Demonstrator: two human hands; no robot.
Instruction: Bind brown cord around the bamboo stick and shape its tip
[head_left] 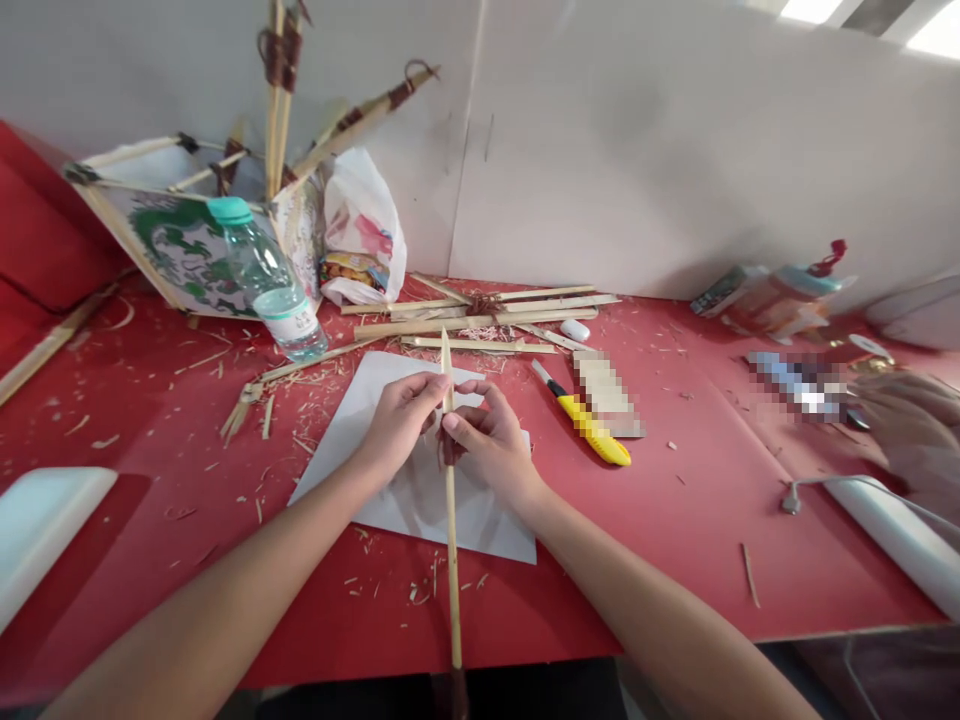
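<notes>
A long thin bamboo stick (452,555) stands pointed end up over a white sheet of paper (495,535), its lower end reaching the table's front edge. My left hand (405,415) pinches the stick just under its tip. My right hand (491,435) grips it slightly lower, where a brown wrapping shows partly behind the fingers. A yellow utility knife (592,430) with its blade end toward the back lies right of my right hand, beside a blurred tan block (604,392).
Bamboo strips (480,322) and shavings lie behind the paper. At the back left are a water bottle (274,290), a dragon-patterned holder (187,250) with sticks, and a plastic bag (364,235). White objects flank both sides; a cable plug (791,498) lies right.
</notes>
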